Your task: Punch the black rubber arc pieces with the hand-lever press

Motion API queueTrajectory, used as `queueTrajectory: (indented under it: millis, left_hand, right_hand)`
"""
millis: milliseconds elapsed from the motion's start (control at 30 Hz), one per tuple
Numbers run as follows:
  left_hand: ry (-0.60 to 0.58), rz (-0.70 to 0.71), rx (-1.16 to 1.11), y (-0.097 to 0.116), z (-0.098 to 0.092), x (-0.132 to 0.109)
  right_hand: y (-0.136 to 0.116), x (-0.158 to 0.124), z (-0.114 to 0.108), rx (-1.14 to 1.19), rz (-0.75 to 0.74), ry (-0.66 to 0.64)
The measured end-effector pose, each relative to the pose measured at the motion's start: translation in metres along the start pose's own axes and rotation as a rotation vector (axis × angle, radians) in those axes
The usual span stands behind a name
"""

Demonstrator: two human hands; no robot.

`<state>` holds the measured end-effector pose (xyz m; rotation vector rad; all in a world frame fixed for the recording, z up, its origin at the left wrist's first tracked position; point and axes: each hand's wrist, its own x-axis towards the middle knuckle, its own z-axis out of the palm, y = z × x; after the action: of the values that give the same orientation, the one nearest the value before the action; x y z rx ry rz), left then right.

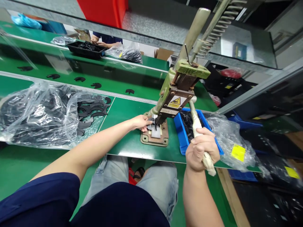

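Observation:
A small green hand press (pixel 176 91) stands on the green bench, its base plate (pixel 155 138) in front of me. My left hand (pixel 141 122) reaches to the base and pinches a small black flat part (pixel 150 126) under the press head. My right hand (pixel 202 148) is closed round the press's pale wrapped lever handle (pixel 197 126), which slants down toward me. A white pad lies on the base under the part.
A clear plastic bag of black curved parts (pixel 42 115) lies at the left. A blue tray (pixel 182 135) of black parts sits right of the press, with another plastic bag (pixel 230 143) beside it. Black parts lie on the green conveyor (pixel 71 78). Another person's hands (pixel 98 41) work at a black tray behind.

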<state>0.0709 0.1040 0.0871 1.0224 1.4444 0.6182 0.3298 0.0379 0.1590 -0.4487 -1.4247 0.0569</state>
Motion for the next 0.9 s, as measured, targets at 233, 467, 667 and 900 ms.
queueTrajectory:
  millis: [233, 467, 667, 900]
  left_hand:
    - [0.009, -0.001, -0.046, 0.000, 0.005, -0.002]
    - [0.000, 0.056, -0.173, -0.003, 0.008, -0.013]
    - [-0.065, 0.166, -0.295, -0.010, -0.010, -0.044]
    - [-0.146, 0.374, -0.250, -0.017, -0.005, -0.118]
  right_hand:
    - [0.007, 0.109, 0.031, 0.243, 0.001, 0.022]
    - [0.013, 0.123, 0.017, 0.027, 0.066, -0.113]
    - [0.007, 0.009, -0.009, -0.161, 0.307, -0.069]
    - [-0.007, -0.079, 0.034, 0.067, 0.590, -0.506]
